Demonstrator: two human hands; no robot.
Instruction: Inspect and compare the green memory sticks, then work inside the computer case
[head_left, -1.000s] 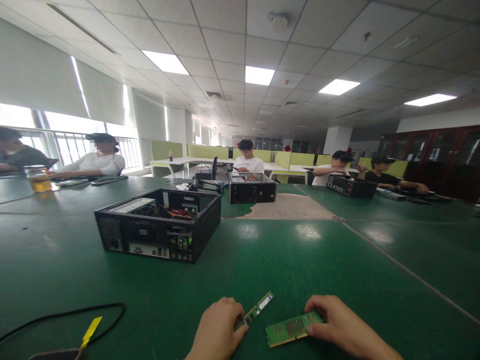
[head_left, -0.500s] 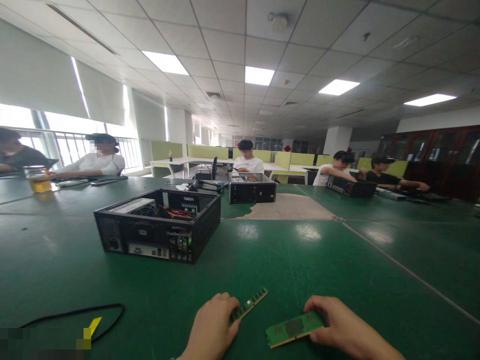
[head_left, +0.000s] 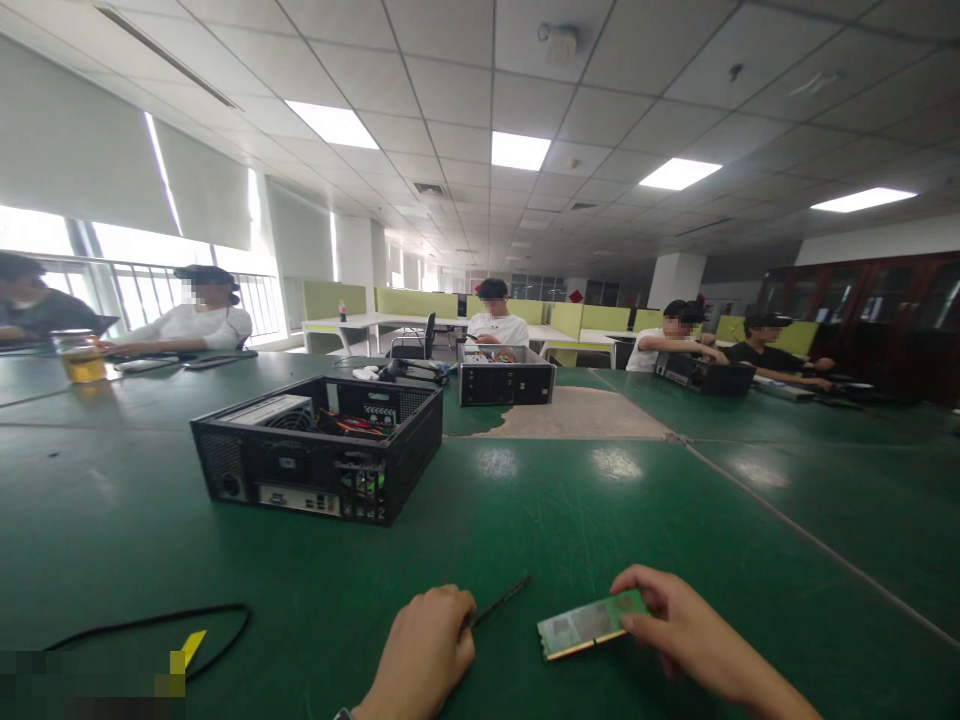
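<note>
My left hand [head_left: 429,645] is closed on one end of a RAM stick [head_left: 504,600], which is turned nearly edge-on so only a thin dark strip shows. To its right, my right hand [head_left: 671,625] pinches the right end of a second RAM stick [head_left: 585,627], a green board with gold contacts along its lower edge. Its face catches the light and looks pale. The two sticks are apart, low over the green tabletop. Beyond the hands, an open black computer case [head_left: 322,450] lies on its side, with wires and a fan visible inside.
A black cable [head_left: 240,625] with a yellow tag [head_left: 193,647] lies at the left front. Another computer case [head_left: 506,382] stands farther back before a seated person. A cup of amber liquid [head_left: 82,360] is at the far left. Other people sit around the green table [head_left: 570,500].
The left stick has rotated from showing its chips to nearly edge-on. The right stick has tilted and now reflects light; my right hand has shifted slightly.
</note>
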